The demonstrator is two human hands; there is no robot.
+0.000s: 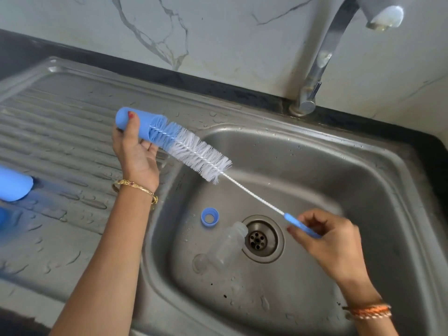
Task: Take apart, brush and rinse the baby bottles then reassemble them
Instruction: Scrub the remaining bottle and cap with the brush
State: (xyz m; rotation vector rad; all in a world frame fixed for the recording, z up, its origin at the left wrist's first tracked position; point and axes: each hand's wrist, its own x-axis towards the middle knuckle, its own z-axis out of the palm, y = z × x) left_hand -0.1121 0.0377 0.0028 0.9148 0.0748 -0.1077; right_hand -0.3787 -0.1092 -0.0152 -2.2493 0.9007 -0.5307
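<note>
Bottle brush pushed into a blue cap above the sink edge.

The left hand [135,151] gripped a blue bottle cap [135,123], thumb curled over it, holding it tilted over the wet drainboard [60,112] beside the basin. The bottle brush [194,151] had its blue bristles inside the cap while its white bristles stood out of the opening; the twisted wire stem ran down to a blue handle pinched by the fingers of the right hand [332,241] over the sink [363,170]. In the basin lay a clear baby bottle [229,246] on its side, its mouth touching the drain [260,238], with a blue screw ring [210,216] lying just beside it. Another blue cap [14,184] lay on the drainboard at the left edge.
</note>
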